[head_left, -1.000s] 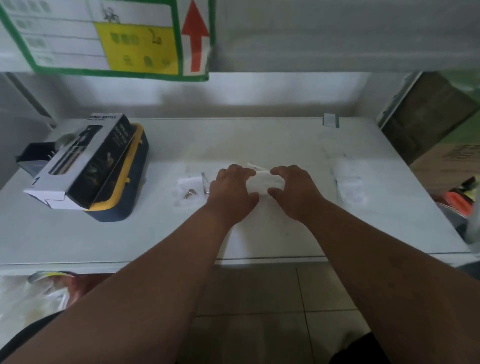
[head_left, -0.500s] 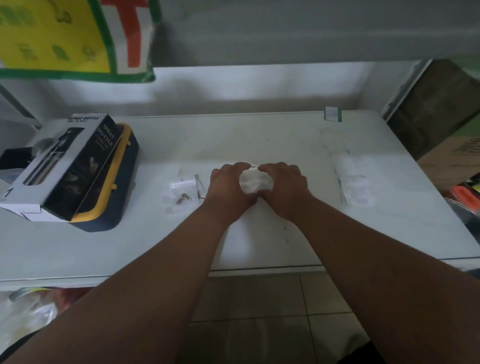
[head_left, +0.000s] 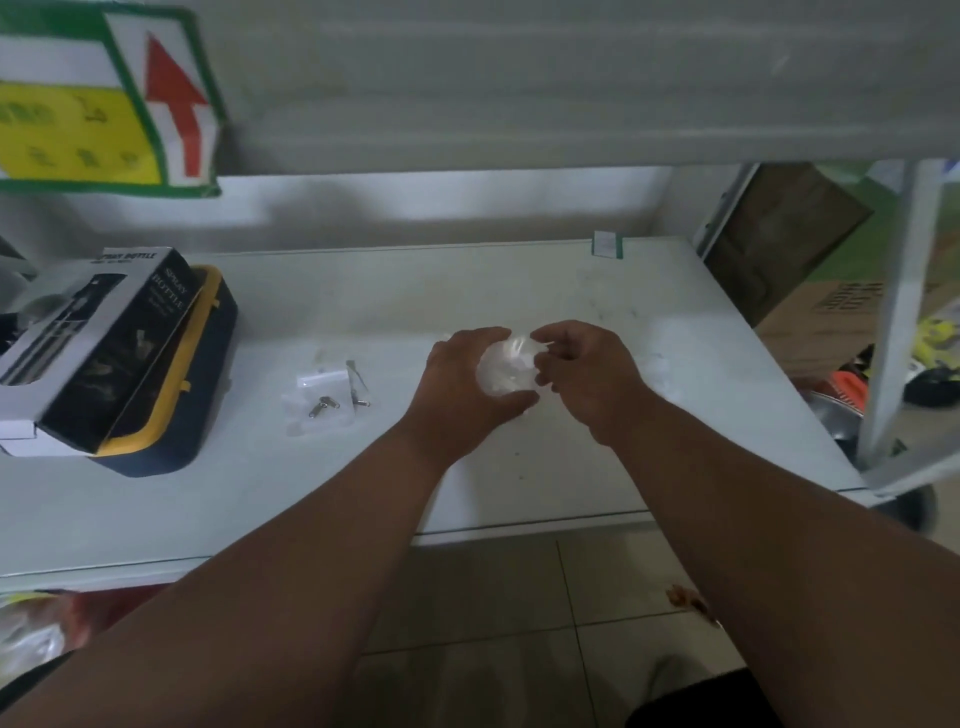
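A crumpled ball of clear plastic wrap (head_left: 506, 371) sits between both hands over the middle of the white table (head_left: 519, 291). My left hand (head_left: 460, 387) cups it from the left, fingers and thumb curled round it. From the right, my right hand (head_left: 589, 376) pinches the ball's edge with curled fingertips. The plastic's far side is hidden by my fingers.
A small clear bag with metal screws (head_left: 324, 400) lies left of the hands. A spray bottle box (head_left: 98, 343) rests on a navy and yellow case (head_left: 205, 374) at the far left. More clear plastic (head_left: 670, 374) lies to the right. A metal post (head_left: 893, 332) stands at the table's right edge.
The flat plastic piece has been squeezed into a ball between my hands. My right hand has drawn slightly away, now touching only its edge. The view has shifted.
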